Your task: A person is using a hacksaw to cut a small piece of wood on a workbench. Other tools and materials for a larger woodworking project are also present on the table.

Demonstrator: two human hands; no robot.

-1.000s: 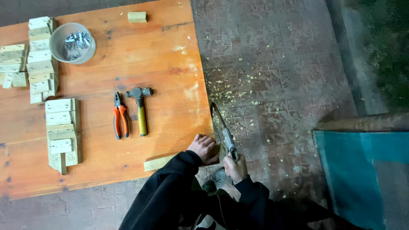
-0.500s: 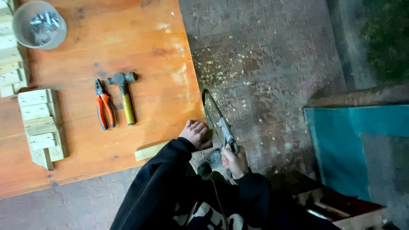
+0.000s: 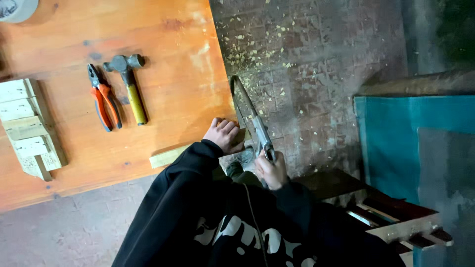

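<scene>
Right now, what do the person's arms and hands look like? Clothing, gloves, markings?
Both hands bare: no gloves on the left hand or right hand. Both arms are in long black sleeves reaching the wrists, part of a black top with large white print on the front. Rings or a watch: cannot tell.

Wood strip (image 3: 170, 156): near end visible, the rest hidden under the black sleeve (image 3: 188, 178) and left hand (image 3: 223, 134). Saw (image 3: 252, 118) handle buried in the right hand (image 3: 271, 170); blade teeth too blurred to read. Grey bowl (image 3: 15, 7) cut off by top edge. Stacked wood blocks (image 3: 27, 128) clipped at left edge. Counter (image 3: 168, 59) runs out of frame top and left.
</scene>
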